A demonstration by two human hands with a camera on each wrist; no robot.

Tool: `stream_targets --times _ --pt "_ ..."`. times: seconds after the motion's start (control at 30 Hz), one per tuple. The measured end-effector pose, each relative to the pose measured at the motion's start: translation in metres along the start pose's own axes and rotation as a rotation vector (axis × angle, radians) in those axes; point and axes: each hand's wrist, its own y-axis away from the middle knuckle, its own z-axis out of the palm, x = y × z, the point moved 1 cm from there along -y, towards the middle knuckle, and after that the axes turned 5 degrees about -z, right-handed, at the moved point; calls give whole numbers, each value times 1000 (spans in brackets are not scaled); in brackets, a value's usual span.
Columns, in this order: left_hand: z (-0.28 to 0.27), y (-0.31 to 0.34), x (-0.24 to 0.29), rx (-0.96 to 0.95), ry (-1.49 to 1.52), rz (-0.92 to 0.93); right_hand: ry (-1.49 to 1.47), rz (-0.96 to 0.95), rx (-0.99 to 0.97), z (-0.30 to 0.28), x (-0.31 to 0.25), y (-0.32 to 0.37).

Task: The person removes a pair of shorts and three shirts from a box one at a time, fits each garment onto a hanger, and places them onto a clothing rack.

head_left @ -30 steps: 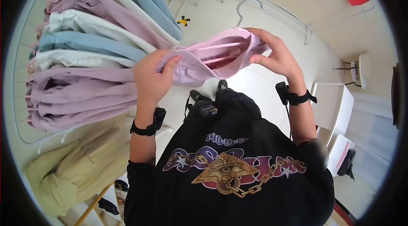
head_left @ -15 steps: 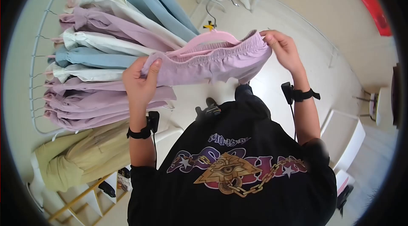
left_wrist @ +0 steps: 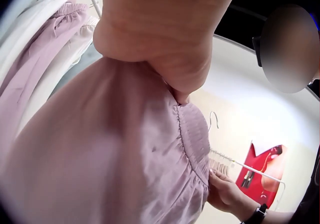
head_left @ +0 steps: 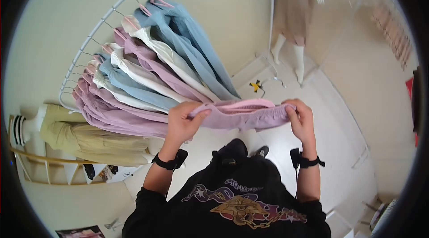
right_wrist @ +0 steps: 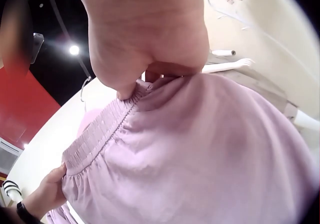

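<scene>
A lilac garment (head_left: pixel 246 120) with a gathered elastic waistband is stretched between both hands in the head view. My left hand (head_left: pixel 184 124) pinches one end of the waistband, thumb on the near side. The other end is gripped by my right hand (head_left: pixel 301 119). Inside the waistband lies a pink hanger (head_left: pixel 250 104), its metal hook (head_left: pixel 273 80) pointing away from me. The left wrist view shows the waistband (left_wrist: pixel 194 136) and the cloth hanging below it. In the right wrist view the gathered band (right_wrist: pixel 100 136) runs between the hands.
On the left, a curved white rack (head_left: pixel 99 23) carries several lilac, white and blue garments (head_left: pixel 196 45) on pink hangers. A mannequin in yellow-green clothing (head_left: pixel 89 135) is at the far left. Ahead stand mannequin legs (head_left: pixel 300 65) below a brown skirt (head_left: pixel 292 10).
The view has turned toward the rack and the mannequin ahead. Since the earliest frame, the waistband has gone from gaping open to drawn out nearly straight; both hands still hold it.
</scene>
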Motion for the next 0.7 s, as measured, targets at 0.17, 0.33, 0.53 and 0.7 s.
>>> stream_targets --times 0.17,0.33,0.53,0.7 --pt "30 -46 -3 -27 54 -9 4 94 -7 -16 39 -34" --pt "62 -114 -17 19 74 9 234 1 68 -44 67 -80" --pt "106 -187 -5 43 281 10 619 -172 162 -87 58 -185" --pt "81 -215 7 -56 333 27 836 -300 264 -76 73 -274"
